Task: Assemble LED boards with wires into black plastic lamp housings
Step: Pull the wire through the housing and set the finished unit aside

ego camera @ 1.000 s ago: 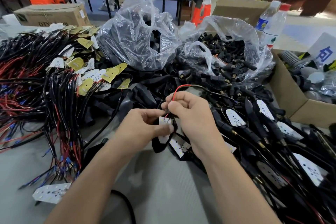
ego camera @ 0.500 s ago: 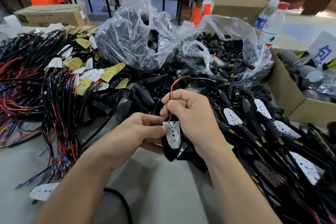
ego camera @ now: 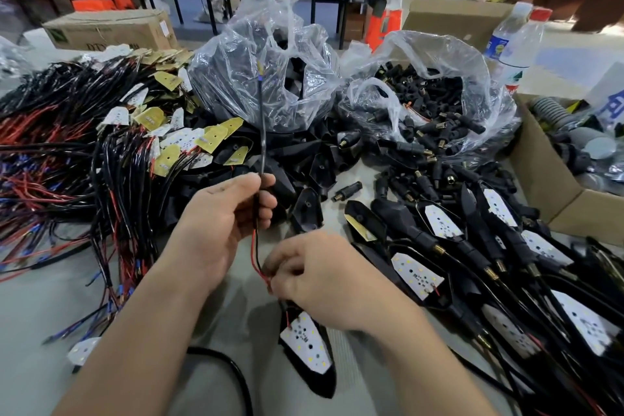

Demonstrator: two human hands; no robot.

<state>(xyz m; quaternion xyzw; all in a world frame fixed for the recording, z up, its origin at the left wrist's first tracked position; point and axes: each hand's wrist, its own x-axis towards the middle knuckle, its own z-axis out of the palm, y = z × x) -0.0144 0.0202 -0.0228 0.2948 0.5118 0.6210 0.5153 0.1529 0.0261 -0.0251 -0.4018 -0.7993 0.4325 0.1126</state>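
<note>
A white LED board [ego camera: 305, 343] lies in a black pointed lamp housing [ego camera: 322, 382] near the table's front edge. My right hand [ego camera: 324, 280] grips the housing's upper end, where the red and black wires come out. My left hand [ego camera: 224, 223] pinches those wires [ego camera: 260, 132] higher up, and their free end stands upright toward the bags. Loose wired LED boards [ego camera: 175, 142] are piled at the left, and empty black housings [ego camera: 310, 159] lie in the middle.
Two clear plastic bags stand at the back, one with housings [ego camera: 266, 78], one with black connectors [ego camera: 435, 101]. Assembled lamps [ego camera: 489, 263] cover the right side. A cardboard box [ego camera: 553, 186] and water bottles [ego camera: 520, 44] stand at the far right. Bare grey table [ego camera: 50, 314] shows front left.
My left hand let go of the housing and rose, drawing the wires up straight. My right hand moved down with the housing, which now points toward me with the board seated in it.
</note>
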